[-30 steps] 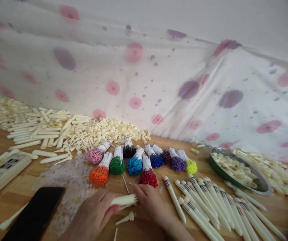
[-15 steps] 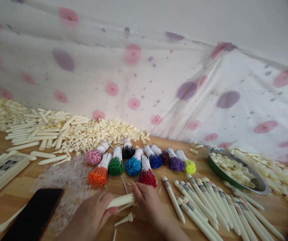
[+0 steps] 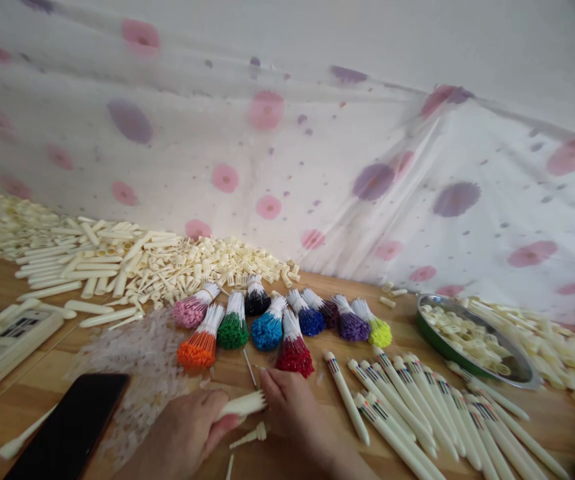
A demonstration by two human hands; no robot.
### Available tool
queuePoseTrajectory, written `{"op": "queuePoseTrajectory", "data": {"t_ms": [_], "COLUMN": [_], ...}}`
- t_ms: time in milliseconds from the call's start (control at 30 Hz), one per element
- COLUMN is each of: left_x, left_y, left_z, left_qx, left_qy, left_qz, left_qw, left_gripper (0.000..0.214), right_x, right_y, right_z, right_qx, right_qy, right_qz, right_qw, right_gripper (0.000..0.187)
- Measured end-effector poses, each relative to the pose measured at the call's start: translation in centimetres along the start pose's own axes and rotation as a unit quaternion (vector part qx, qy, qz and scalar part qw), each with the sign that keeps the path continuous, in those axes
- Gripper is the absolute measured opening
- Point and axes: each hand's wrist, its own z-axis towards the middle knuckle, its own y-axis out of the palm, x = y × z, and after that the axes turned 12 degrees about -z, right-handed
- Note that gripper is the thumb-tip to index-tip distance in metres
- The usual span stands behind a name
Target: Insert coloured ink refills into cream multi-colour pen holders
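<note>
My left hand (image 3: 187, 423) is closed round a cream plastic pen barrel (image 3: 243, 405), whose notched end points right. Just beside that end is my right hand (image 3: 295, 410), thumb and fingers pinched together; what sits between them is hidden. A thin metal rod (image 3: 249, 368) lies on the table behind the barrel. Below it rests a small cream pen part with a narrow stem (image 3: 250, 436). Bundles of refills in many colours stand behind my hands, among them an orange bundle (image 3: 198, 340) and a red bundle (image 3: 295, 347).
Finished-looking multicolour pens (image 3: 407, 400) lie in rows at right, near a green-sided metal dish (image 3: 425, 327) of cream rings. At left are a black phone (image 3: 70, 427), a power strip (image 3: 22, 347) and clear plastic bits (image 3: 142, 380). Cream parts (image 3: 217, 257) are heaped behind.
My right hand has shifted slightly, and the barrel's notched end now shows clear of its fingers. My left hand still grips the barrel, now a little further right.
</note>
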Motion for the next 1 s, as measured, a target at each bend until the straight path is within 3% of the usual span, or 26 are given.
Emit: {"op": "queuePoseTrajectory", "data": {"t_ms": [67, 167, 200, 267, 333, 400, 500, 567, 633, 700, 767, 833, 900, 933, 1000], "left_x": [0.2, 0.4, 0.4, 0.4, 0.3, 0.3, 0.5, 0.7, 0.8, 0.8, 0.6, 0.3, 0.0, -0.1, -0.1], "left_y": [0.3, 0.0, -0.3, -0.8, -1.1, -0.9, -0.1, 0.5, 0.8, 0.7, 0.3, -0.2, -0.3, -0.3, 0.0], "left_z": [0.1, 0.2, 0.1, -0.1, -0.4, -0.6, -0.5, -0.3, -0.1, -0.1, -0.1, -0.3, -0.4, -0.4, -0.4], "left_qx": [0.013, 0.012, -0.014, -0.148, -0.193, -0.144, -0.055, -0.026, -0.005, 0.011, -0.034, -0.142, -0.221, -0.222, -0.166], "left_qy": [0.023, -0.014, -0.044, -0.112, -0.151, -0.141, -0.078, -0.044, -0.021, -0.016, -0.057, -0.128, -0.175, -0.178, -0.146], "left_qz": [0.016, -0.108, -0.17, -0.297, -0.343, -0.301, -0.117, -0.004, 0.028, -0.037, -0.181, -0.33, -0.403, -0.403, -0.336], "left_qw": [1.0, 0.994, 0.984, 0.937, 0.907, 0.932, 0.989, 0.999, 0.999, 0.999, 0.981, 0.924, 0.871, 0.87, 0.915], "left_gripper": [0.027, 0.028, 0.032, 0.049, 0.053, 0.046, 0.033, 0.03, 0.028, 0.023, 0.027, 0.042, 0.053, 0.053, 0.044], "right_x": [0.3, 0.5, 0.5, 0.3, 0.0, -0.3, -0.5, -0.4, -0.2, 0.0, 0.0, 0.0, -0.2, -0.2, -0.3], "right_y": [-0.2, -1.1, -1.5, -1.8, -1.6, -0.9, 0.4, 0.7, 0.5, -0.2, -1.0, -1.5, -1.5, -1.2, -0.6], "right_z": [0.2, 0.0, -0.2, -0.5, -0.7, -0.6, -0.3, -0.1, 0.0, -0.1, -0.3, -0.5, -0.5, -0.5, -0.2], "right_qx": [-0.011, 0.009, 0.019, 0.041, 0.058, 0.065, 0.046, 0.028, 0.018, 0.024, 0.035, 0.046, 0.056, 0.061, 0.066], "right_qy": [0.0, -0.017, -0.038, -0.093, -0.119, -0.093, -0.023, 0.004, 0.009, -0.002, -0.034, -0.082, -0.109, -0.106, -0.076], "right_qz": [0.003, -0.003, -0.004, -0.01, -0.02, -0.031, -0.032, -0.031, -0.029, -0.028, -0.025, -0.017, -0.009, -0.007, -0.007], "right_qw": [1.0, 1.0, 0.999, 0.995, 0.991, 0.993, 0.998, 0.999, 0.999, 0.999, 0.998, 0.995, 0.992, 0.992, 0.995], "right_gripper": [0.049, 0.048, 0.047, 0.046, 0.047, 0.051, 0.053, 0.053, 0.052, 0.051, 0.052, 0.052, 0.051, 0.051, 0.051]}}
